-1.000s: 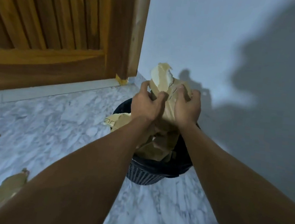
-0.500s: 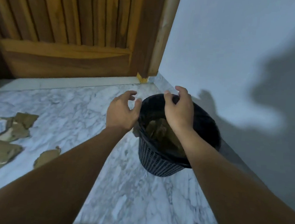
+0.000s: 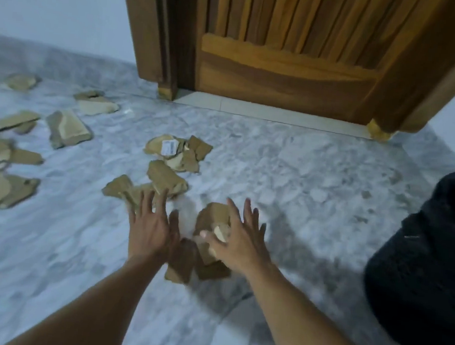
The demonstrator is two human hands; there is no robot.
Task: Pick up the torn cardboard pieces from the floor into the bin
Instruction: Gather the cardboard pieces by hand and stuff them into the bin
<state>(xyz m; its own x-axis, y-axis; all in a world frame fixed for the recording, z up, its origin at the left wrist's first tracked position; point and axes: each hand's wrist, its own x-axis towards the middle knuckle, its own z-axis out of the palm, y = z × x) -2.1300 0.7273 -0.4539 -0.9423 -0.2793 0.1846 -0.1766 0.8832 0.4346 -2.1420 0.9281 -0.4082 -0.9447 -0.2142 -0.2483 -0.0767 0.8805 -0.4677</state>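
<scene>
Though jagged, flat tan cardboard pieces

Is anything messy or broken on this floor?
Yes. Torn cardboard pieces lie scattered over the marble floor, left of the black bin and before the wooden door. The left hand and right hand spread open over the nearest pile.

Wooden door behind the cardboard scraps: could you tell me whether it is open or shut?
Shut: the slatted brown wooden door sits within its frame.
</scene>
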